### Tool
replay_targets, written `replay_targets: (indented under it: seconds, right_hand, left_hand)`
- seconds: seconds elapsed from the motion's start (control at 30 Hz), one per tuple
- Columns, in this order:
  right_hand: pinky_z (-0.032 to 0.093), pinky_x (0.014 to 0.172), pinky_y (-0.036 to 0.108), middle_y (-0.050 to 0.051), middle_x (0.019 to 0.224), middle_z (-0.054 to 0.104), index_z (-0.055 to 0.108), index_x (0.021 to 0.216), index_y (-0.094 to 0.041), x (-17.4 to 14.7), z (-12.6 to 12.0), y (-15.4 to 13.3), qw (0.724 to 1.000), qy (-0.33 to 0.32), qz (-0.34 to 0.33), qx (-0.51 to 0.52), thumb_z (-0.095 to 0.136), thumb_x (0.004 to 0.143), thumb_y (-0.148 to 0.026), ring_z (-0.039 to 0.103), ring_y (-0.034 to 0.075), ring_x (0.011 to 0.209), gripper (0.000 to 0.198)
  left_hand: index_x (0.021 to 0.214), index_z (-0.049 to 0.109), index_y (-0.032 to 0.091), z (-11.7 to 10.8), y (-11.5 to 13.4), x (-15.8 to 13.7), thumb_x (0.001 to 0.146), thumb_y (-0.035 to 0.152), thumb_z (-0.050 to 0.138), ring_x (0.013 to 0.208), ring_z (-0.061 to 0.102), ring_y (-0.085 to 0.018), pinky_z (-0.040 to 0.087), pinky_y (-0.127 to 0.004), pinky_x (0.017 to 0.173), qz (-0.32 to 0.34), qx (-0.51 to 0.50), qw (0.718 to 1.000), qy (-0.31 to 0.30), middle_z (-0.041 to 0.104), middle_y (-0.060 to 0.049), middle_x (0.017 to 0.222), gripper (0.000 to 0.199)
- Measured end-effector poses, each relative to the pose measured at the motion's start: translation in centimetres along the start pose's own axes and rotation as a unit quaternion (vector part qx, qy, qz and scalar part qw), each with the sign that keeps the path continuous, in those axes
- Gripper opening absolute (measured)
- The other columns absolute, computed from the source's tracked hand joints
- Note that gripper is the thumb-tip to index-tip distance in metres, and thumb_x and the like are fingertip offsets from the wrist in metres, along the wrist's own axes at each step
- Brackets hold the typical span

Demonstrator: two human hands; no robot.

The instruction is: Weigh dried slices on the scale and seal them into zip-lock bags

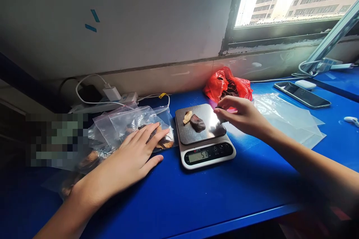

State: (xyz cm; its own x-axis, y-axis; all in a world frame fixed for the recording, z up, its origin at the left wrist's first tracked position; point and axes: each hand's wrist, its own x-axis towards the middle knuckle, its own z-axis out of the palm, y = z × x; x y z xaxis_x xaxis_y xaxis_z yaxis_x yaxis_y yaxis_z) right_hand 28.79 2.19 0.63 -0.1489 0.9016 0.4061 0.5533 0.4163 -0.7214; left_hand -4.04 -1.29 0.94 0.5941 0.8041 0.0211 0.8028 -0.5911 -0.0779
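Observation:
A white digital kitchen scale (207,157) with a steel plate stands on the blue table, its display reading 5.1. On the plate lie a dark brown dried peel piece (198,123) and a paler dried peel piece (187,117). My right hand (235,112) is over the plate's right edge, thumb and fingers pinched on a small dark dried piece, mostly hidden. Left of the scale, my left hand (146,145) rests open, fingers spread, on clear zip bags (123,123) with brown dried pieces inside.
Behind the scale sits an open red plastic bag (215,86) holding dark dried pieces. Flat clear bags (283,115) lie at right, near a phone (303,94) and a white earbud case (305,84). A power strip (129,98) with a charger and cables runs along the wall.

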Motion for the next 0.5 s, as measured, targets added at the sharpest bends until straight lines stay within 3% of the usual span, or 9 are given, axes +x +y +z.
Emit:
replay_targets:
  seconds: [0.13,0.23,0.37,0.5]
  right_hand:
    - [0.047,0.052,0.027,0.002,0.068,0.065,0.06,0.083,-0.019,0.7,1.6,-0.3,0.998,0.0,0.065,0.022,0.065,0.081,-0.044,0.06,0.015,0.059,0.026]
    - [0.051,0.06,0.03,0.006,0.085,0.066,0.059,0.087,-0.019,1.5,2.0,-0.1,0.999,0.039,0.008,0.014,0.063,0.082,-0.049,0.064,0.017,0.072,0.031]
    - [0.052,0.065,0.033,0.01,0.092,0.062,0.061,0.076,-0.019,1.8,-0.7,1.6,0.98,0.121,-0.104,-0.122,0.063,0.083,-0.044,0.061,0.02,0.082,0.026]
    - [0.05,0.061,0.034,0.009,0.084,0.065,0.062,0.071,-0.02,2.1,-4.6,5.6,0.957,0.156,-0.047,-0.241,0.058,0.085,-0.042,0.06,0.019,0.067,0.026]
  left_hand:
    - [0.151,0.024,0.033,0.0,-0.1,0.0,0.096,0.042,0.044,0.142,0.034,-0.031,0.035,-0.058,0.112,-0.003,-0.001,1.0,-0.003,0.033,-0.008,0.156,0.059]
    - [0.149,0.03,0.03,0.0,-0.1,0.1,0.095,0.042,0.044,0.14,0.036,-0.032,0.036,-0.059,0.111,-0.007,0.001,1.0,-0.001,0.035,-0.009,0.155,0.057]
    - [0.149,0.033,0.03,-0.1,0.1,0.1,0.094,0.04,0.046,0.141,0.036,-0.033,0.037,-0.059,0.11,-0.005,-0.001,1.0,0.002,0.036,-0.009,0.154,0.057]
    - [0.149,0.032,0.032,-0.2,0.3,0.0,0.093,0.037,0.049,0.141,0.037,-0.033,0.038,-0.057,0.11,-0.007,0.0,1.0,0.008,0.036,-0.008,0.155,0.059]
